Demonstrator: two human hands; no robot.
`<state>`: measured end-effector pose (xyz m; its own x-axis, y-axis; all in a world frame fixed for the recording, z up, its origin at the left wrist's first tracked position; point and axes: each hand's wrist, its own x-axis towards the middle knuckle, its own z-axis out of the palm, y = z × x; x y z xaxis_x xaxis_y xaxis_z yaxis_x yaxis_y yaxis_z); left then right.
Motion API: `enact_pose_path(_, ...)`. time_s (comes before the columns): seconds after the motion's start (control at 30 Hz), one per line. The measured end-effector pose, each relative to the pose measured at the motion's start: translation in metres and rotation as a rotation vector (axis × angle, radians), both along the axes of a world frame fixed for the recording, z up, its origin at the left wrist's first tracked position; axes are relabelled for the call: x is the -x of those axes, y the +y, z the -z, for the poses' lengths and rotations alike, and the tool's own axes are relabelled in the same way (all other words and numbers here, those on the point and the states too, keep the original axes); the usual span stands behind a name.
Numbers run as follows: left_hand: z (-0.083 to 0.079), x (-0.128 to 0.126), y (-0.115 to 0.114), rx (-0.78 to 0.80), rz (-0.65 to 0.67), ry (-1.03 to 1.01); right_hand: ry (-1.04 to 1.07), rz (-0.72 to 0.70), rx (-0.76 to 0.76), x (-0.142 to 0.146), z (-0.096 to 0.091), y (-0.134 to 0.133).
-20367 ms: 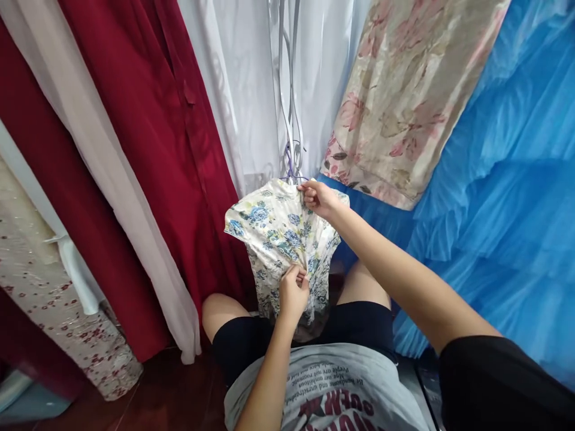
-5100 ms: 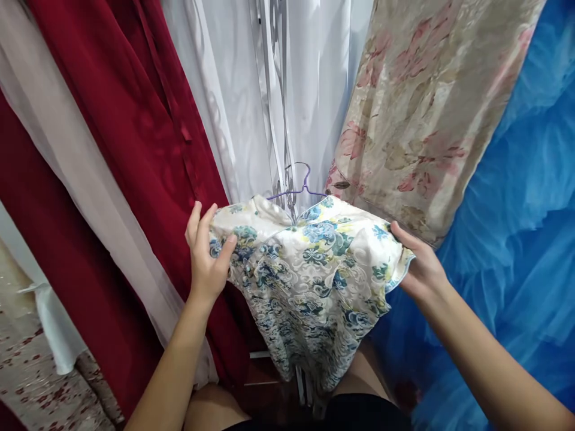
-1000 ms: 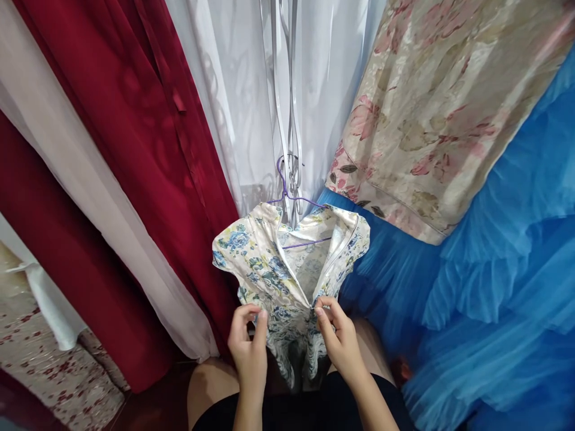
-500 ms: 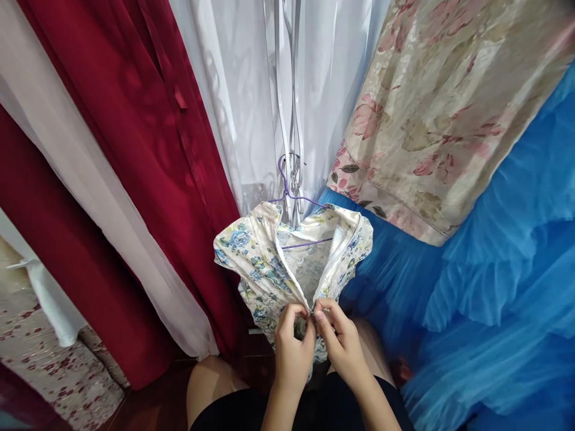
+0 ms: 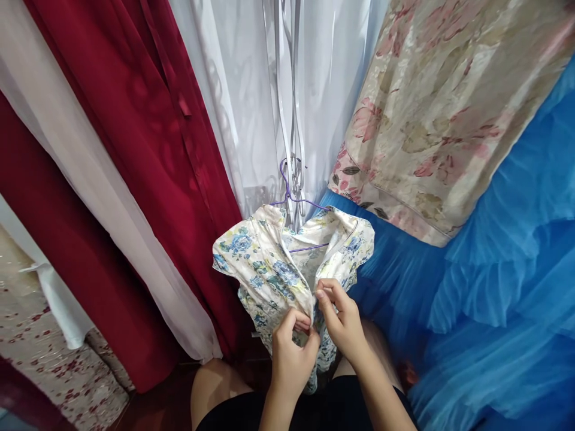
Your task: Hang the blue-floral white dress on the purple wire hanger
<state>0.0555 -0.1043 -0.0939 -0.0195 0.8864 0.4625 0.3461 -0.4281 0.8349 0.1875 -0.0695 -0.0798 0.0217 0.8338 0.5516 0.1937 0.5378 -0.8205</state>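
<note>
A white dress with blue and yellow flowers hangs on a thin purple hanger. Its front opening is parted at the neck and narrows downward to my hands. My left hand pinches the opening's edge low down, thumb and fingertips closed on the cloth. Slightly higher, my right hand is closed at the other edge, its fingertips gripping the fabric. Any zip pull or fastening between the fingers is too small to make out.
White straps hang down behind the hanger over a white cloth. Dark red cloth hangs at the left, a beige floral garment and blue tulle at the right. My bare knee shows below.
My right hand has moved up along the opening, while my left hand has dropped slightly. The hands are farther apart, and the dress's opening is narrower near them.
</note>
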Motion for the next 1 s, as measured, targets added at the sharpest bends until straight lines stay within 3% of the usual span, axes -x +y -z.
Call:
enact_pose_path(0.23, 0.002, 0.002, 0.000, 0.026, 0.010, 0.032, -0.110, 0.017, -0.061, -0.005, -0.033, 0.028)
enact_pose_path(0.53, 0.001, 0.002, 0.002, 0.037, 0.048, 0.056, -0.224, 0.097, -0.065, -0.005, -0.055, 0.056)
enact_pose_path(1.0, -0.004, 0.003, -0.003, 0.065, 0.050, 0.050, -0.433, 0.212, -0.173, -0.003, -0.108, 0.089)
